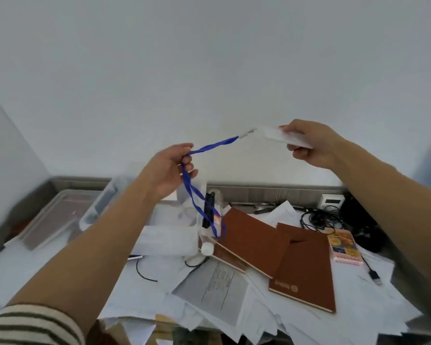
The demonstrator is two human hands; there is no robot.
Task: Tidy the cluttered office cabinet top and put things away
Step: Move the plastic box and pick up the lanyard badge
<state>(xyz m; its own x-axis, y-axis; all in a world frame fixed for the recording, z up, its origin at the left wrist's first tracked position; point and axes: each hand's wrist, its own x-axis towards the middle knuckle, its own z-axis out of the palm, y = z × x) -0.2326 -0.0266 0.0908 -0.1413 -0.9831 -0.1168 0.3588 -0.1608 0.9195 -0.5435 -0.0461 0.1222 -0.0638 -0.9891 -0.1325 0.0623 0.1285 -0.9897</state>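
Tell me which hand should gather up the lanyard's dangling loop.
Left, probably. The left hand grips the blue lanyard just above the hanging loop; the right hand is busy pinching the badge holder at the far end.

Your left hand (168, 170) and forearm are bare as far as a sleeve (33, 324) near the elbow, cream with dark stripes running around it. Your right hand (311, 143) and forearm are bare too.
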